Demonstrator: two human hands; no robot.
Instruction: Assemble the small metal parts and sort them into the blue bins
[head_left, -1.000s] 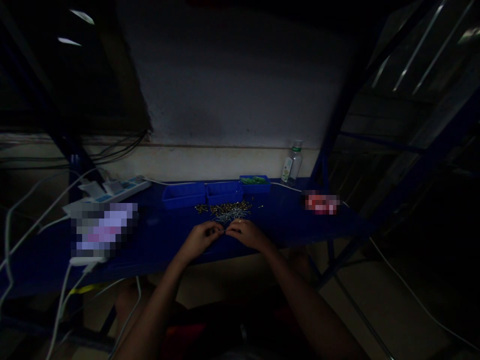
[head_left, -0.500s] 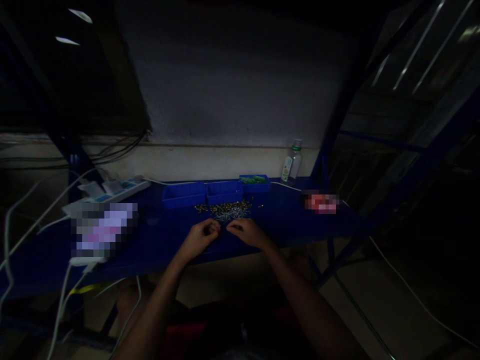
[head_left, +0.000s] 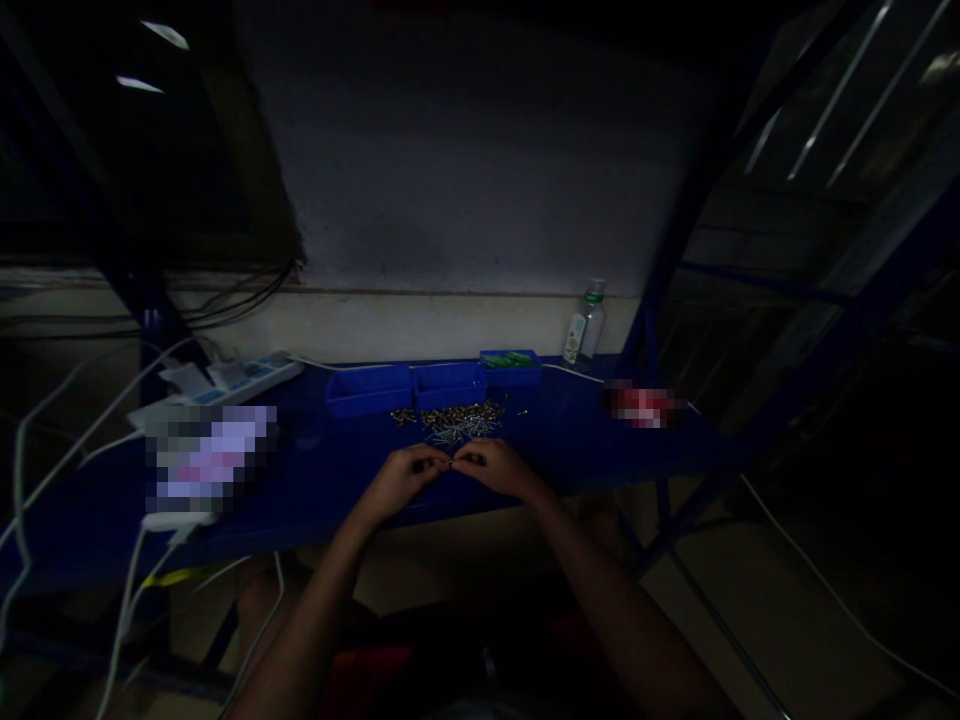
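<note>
My left hand point(head_left: 405, 478) and my right hand point(head_left: 496, 466) meet fingertip to fingertip just above the table's near part. Both are closed in a pinch. A tiny glint shows where the fingertips come together, too small to name. Right behind the fingers lies a pile of small metal parts: silver screw-like pins point(head_left: 463, 430) at the front and brass-coloured pieces point(head_left: 454, 413) further back. A smaller cluster of brass-coloured pieces point(head_left: 403, 415) sits at its left.
Behind the pile stand two blue bins point(head_left: 369, 390) point(head_left: 450, 384) and a blue bin holding green items point(head_left: 511, 367). A clear bottle point(head_left: 585, 335) is at the back right. Leftward are a power strip point(head_left: 255, 376), white cables and a blurred-out object point(head_left: 214, 455); another blurred-out red object point(head_left: 645, 405) lies right.
My two hands have come together: the left fingertips moved right to meet the right ones, and the gap between them is closed. The pile and bins look the same.
</note>
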